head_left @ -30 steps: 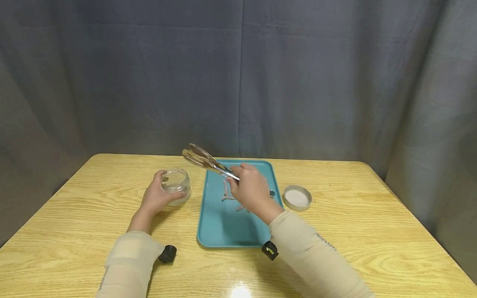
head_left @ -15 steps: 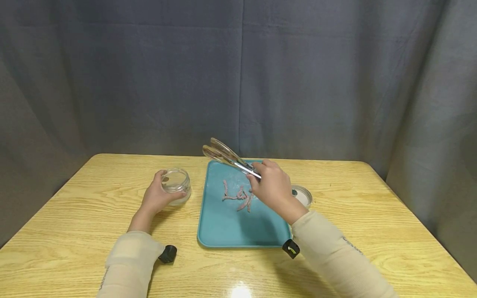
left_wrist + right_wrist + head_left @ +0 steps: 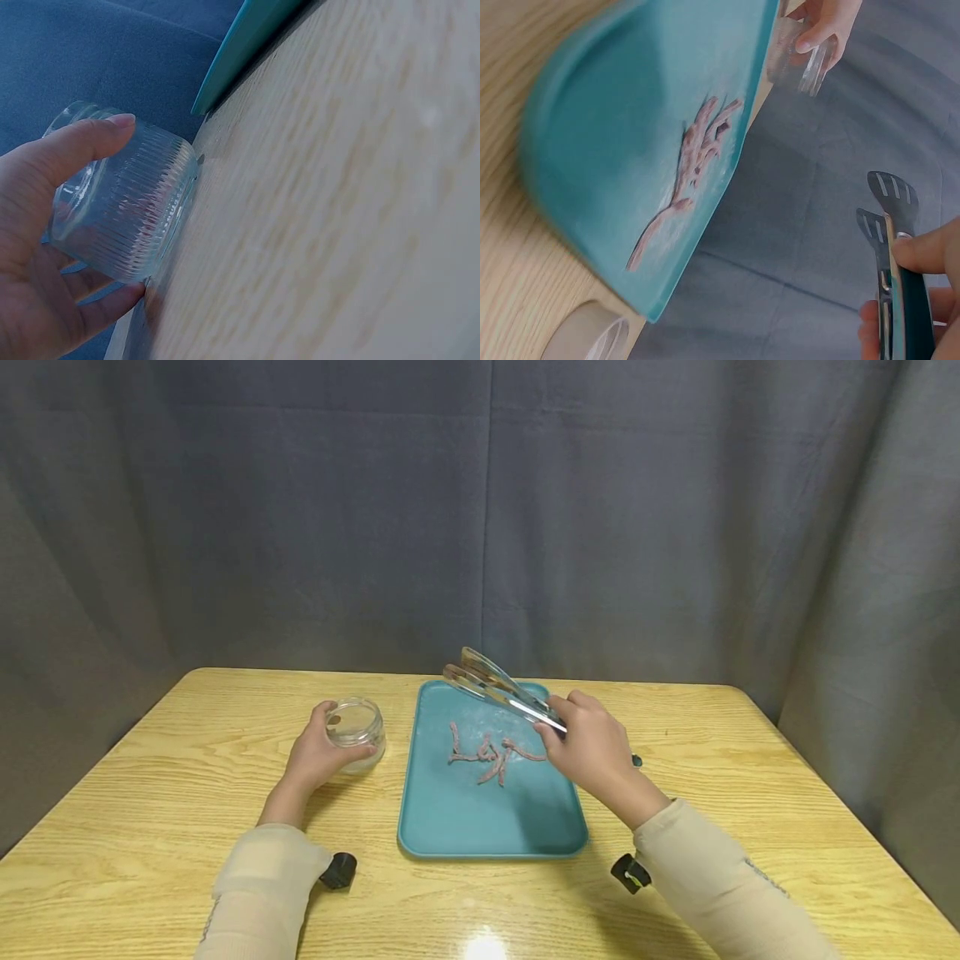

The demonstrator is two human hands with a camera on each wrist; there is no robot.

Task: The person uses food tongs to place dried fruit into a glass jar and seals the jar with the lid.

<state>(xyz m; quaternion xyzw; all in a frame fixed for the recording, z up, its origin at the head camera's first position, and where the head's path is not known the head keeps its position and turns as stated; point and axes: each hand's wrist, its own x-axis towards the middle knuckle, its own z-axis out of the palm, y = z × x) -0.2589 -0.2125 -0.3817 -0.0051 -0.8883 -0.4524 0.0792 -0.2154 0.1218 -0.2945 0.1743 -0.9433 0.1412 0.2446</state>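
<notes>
The right hand (image 3: pixel 592 742) grips metal tongs (image 3: pixel 525 711), slotted heads apart, above the teal tray (image 3: pixel 487 822), where thin, pinkish-brown strips (image 3: pixel 694 146) partly overlap. The left hand (image 3: pixel 315 756) grips a clear, ribbed glass jar (image 3: pixel 142 199) left of the tray; ribbing obscures its interior. The right wrist view cuts off the round lid (image 3: pixel 581 334).

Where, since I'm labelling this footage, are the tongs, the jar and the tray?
Tongs (image 3: pixel 519 704): head view, on the nearer metal arm.
Jar (image 3: pixel 133 201): left wrist view, on the ribbed side wall.
Tray (image 3: pixel 467 814): head view, on its bare near surface.
</notes>
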